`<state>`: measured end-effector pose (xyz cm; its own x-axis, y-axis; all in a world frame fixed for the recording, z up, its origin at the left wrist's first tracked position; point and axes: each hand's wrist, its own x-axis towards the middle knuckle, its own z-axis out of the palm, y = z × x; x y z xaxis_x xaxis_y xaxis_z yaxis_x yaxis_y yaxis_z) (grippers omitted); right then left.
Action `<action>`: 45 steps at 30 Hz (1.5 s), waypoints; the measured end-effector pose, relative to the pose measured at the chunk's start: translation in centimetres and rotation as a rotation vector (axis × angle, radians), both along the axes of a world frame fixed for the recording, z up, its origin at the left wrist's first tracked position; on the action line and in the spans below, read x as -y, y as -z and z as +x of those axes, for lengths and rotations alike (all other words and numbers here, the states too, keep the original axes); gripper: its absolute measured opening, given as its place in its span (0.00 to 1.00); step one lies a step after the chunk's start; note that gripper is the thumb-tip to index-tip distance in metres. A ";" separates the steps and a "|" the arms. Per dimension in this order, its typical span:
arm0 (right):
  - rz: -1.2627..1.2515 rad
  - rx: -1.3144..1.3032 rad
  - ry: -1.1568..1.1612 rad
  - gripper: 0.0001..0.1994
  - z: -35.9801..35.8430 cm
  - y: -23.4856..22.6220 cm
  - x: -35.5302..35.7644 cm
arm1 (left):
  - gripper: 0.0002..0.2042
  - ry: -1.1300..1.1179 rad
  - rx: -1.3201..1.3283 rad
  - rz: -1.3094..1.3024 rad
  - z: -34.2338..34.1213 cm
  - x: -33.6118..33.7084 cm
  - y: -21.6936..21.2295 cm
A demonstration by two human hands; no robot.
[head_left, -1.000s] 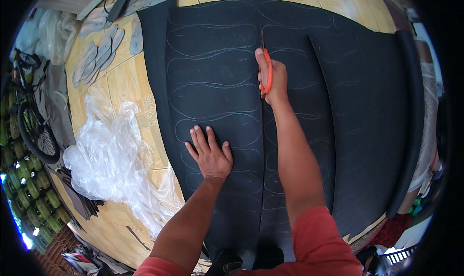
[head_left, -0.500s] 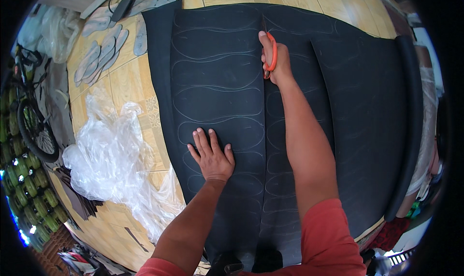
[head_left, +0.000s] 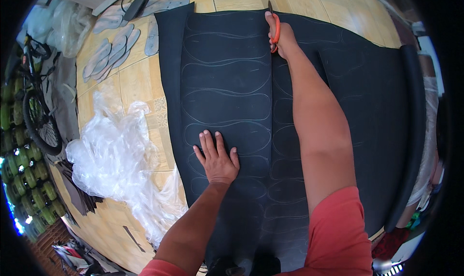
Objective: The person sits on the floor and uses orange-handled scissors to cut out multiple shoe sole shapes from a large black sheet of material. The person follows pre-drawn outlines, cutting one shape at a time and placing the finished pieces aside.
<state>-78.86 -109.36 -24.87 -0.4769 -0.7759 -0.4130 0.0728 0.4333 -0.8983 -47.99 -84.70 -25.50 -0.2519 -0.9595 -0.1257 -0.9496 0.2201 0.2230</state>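
Black foam sheet [head_left: 232, 83], large, laid flat on a tiled floor [head_left: 130, 83] and filling the middle of the view; its surface carries rows of pale traced sole outlines, and a straight cut line runs lengthwise through it from the near edge toward the far edge. Left hand [head_left: 217, 157]: palm down, flat on the sheet's left portion, fingers [head_left: 209, 141] spread slightly and pressing the foam over one traced outline. Right hand [head_left: 285, 37]: arm stretched far forward, fingers closed around the orange handles of a pair of scissors [head_left: 274, 27], the blades pointing away from the person at the sheet's far edge, on the cut line; whether the blades stand apart or together cannot be told. Crumpled clear plastic film [head_left: 121, 155]: on the floor just left of the sheet, beside the left forearm. Cut-out grey sole shapes [head_left: 108, 56]: loose group on the floor at upper left, apart from the sheet. Bicycle wheel [head_left: 38, 119]: at the far left edge. Red sleeve [head_left: 336, 232]: on the right upper arm, at the lower edge.
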 end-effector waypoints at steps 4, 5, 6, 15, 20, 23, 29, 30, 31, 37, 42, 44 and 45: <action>-0.062 -0.432 -0.024 0.29 3.4 0.1 -7.0 | 0.31 -0.009 0.017 -0.028 0.1 -0.1 0.1; -0.060 -0.638 0.002 0.28 5.5 -1.1 -11.0 | 0.31 -0.016 0.022 -0.030 0.3 0.0 0.0; -0.106 -0.539 0.025 0.26 7.0 -2.4 -15.0 | 0.32 -0.017 0.031 -0.034 0.1 -0.1 0.0; 0.288 -0.859 -0.030 0.17 13.1 -1.8 -49.7 | 0.30 0.015 0.039 -0.198 -0.6 -0.6 0.9; 0.420 -0.942 0.103 0.18 11.7 -0.7 -61.5 | 0.29 0.016 0.075 -0.278 -0.4 -1.1 1.7; 0.341 -1.159 -0.010 0.20 11.5 0.7 -66.0 | 0.29 0.022 0.058 -0.290 -0.9 -1.4 2.0; 0.223 -1.119 0.010 0.22 11.2 1.3 -66.2 | 0.35 0.116 -0.071 -0.219 2.8 -1.1 2.1; 0.197 -1.111 0.008 0.22 11.2 1.3 -66.1 | 0.34 0.149 -0.207 -0.151 3.3 -2.4 1.6; 0.205 -1.118 0.014 0.22 11.0 0.9 -66.2 | 0.32 0.183 -0.346 -0.080 4.0 -4.4 1.0; 0.227 -1.104 0.003 0.22 10.8 0.2 -66.3 | 0.38 0.410 -0.121 0.259 8.5 -38.7 -4.7; 0.159 -1.091 0.004 0.21 10.8 0.5 -66.7 | 0.41 0.276 0.035 0.189 9.7 -49.7 -0.3; 0.099 -1.088 0.035 0.20 10.3 0.7 -66.8 | 0.41 0.286 0.040 0.179 9.7 -49.9 0.4; 0.068 -1.072 0.052 0.20 10.8 0.5 -67.1 | 0.42 0.290 0.056 0.175 10.0 -50.1 0.0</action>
<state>-68.02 -42.29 -25.40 -0.6478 -0.7355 0.1983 -0.7188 0.5039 -0.4790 -38.00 -34.60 -25.48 -0.4993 -0.8116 -0.3034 -0.8649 0.4458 0.2309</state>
